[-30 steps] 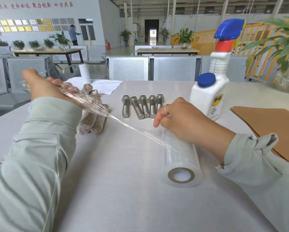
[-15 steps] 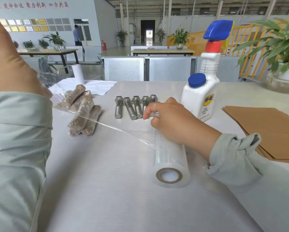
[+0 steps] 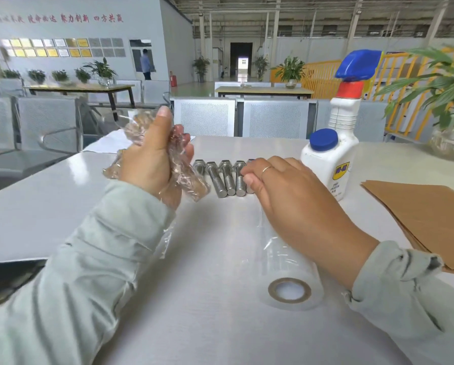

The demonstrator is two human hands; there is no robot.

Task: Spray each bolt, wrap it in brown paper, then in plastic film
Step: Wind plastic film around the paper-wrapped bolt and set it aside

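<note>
Film-wrapped bolt (image 3: 139, 127) within left hand (image 3: 149, 164) fingers (image 3: 180, 138), above table (image 3: 49, 206)

On the worktop (image 3: 62, 206) a row of bolts (image 3: 222, 177) lies at the middle, with the spray bottle (image 3: 333, 159) to its right and the paper sheets (image 3: 418, 219) farther right. The film roll (image 3: 286, 272) lies nearer, under the right hand (image 3: 294, 196). The left hand (image 3: 152, 159), raised left of the bolts, holds a film-wrapped bundle (image 3: 189, 177).
</note>
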